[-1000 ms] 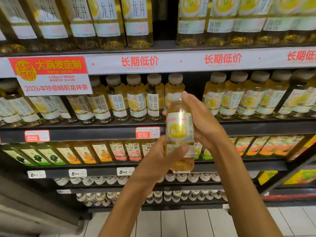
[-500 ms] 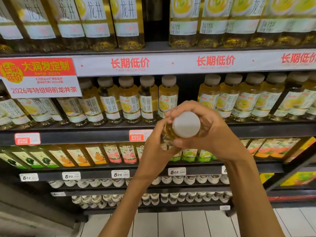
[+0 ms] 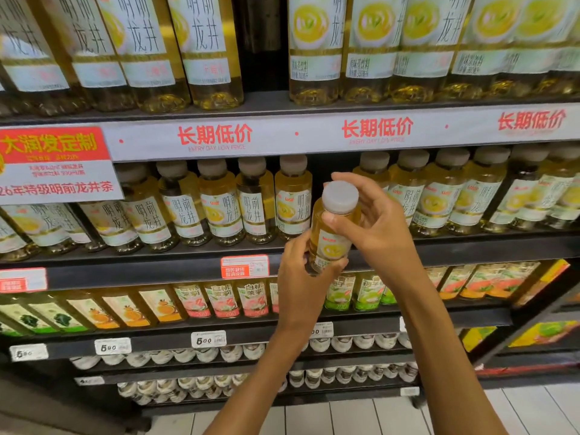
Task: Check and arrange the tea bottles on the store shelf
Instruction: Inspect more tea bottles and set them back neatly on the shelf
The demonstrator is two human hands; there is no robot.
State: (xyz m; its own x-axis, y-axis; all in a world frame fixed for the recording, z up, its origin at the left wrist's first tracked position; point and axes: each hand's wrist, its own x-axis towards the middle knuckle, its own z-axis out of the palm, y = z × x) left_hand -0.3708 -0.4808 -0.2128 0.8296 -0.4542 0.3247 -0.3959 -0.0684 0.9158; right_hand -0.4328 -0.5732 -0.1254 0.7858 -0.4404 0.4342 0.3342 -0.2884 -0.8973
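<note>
A small tea bottle with yellow tea, a white label and a pale cap is held in front of the middle shelf, tilted with its cap toward me. My left hand grips its lower end from below. My right hand holds its upper part, thumb across the neck and fingers behind the cap. Behind it, a row of the same tea bottles stands on the middle shelf, with a dark gap in the row right behind the held bottle.
Larger tea bottles fill the top shelf above a white price strip. Lower shelves carry fruit-tea bottles and small capped bottles. A red and white sign hangs at left. White floor tiles lie below.
The bottle went from upright to tipped cap-first toward me, and now it is raised partway back with its label showing again. Both hands stayed on it.
</note>
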